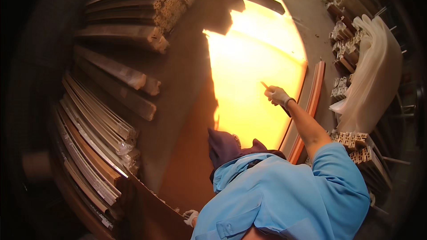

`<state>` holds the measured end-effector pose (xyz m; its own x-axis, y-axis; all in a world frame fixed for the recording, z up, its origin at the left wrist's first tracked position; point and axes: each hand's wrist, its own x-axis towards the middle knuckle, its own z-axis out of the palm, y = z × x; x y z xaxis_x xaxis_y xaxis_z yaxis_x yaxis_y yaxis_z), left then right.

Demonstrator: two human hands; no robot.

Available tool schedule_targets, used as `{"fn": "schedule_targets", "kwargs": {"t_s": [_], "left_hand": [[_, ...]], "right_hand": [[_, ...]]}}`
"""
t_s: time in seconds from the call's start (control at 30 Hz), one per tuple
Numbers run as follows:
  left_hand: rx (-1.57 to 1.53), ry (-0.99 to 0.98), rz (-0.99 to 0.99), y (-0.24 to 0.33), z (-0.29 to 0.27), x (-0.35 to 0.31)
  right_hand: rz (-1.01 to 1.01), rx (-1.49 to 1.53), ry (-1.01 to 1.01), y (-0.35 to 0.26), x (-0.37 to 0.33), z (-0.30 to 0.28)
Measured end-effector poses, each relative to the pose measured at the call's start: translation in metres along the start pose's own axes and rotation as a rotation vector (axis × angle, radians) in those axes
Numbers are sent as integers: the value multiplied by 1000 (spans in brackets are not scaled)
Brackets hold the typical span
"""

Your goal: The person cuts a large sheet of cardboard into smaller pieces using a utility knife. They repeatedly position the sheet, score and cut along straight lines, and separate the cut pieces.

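Note:
My right hand [276, 96], in a pale glove, is closed around a slim tool [263, 85] with a narrow orange-brown tip; a dark end sticks out behind the fist. It is held over the brightly lit part of a large flat brown sheet [189, 164]. Whether the tip touches the surface, I cannot tell. Low in the view, my left hand [191, 217], also gloved, is at the edge of the brown sheet, its fingers bent over that edge. My body in a blue shirt covers the near part of the sheet.
Bundles of long profiles [95, 124] are stacked along the left. On the right are more profile stacks [353, 140], with translucent plastic wrap [371, 71] draped over some. A long reddish strip [316, 89] lies beside the sheet. Strong light washes out the middle.

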<state>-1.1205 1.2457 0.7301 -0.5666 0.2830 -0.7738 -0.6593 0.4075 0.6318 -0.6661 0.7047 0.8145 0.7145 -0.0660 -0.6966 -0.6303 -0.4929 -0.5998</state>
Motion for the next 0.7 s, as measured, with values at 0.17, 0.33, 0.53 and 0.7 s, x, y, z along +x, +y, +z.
{"fn": "schedule_targets", "kwargs": {"t_s": [0.17, 0.33, 0.53, 0.7], "left_hand": [[69, -109, -46, -104, 23, -76], [167, -187, -55, -246, 41, -169], [212, -486, -185, -357, 30, -244], [213, -375, -217, -481, -12, -315]], "right_hand": [[-212, 68, -43, -75, 101, -85], [-52, 338, 259, -47, 185, -222], [503, 296, 364, 139, 142, -335], [725, 314, 396, 212, 164, -453]]}}
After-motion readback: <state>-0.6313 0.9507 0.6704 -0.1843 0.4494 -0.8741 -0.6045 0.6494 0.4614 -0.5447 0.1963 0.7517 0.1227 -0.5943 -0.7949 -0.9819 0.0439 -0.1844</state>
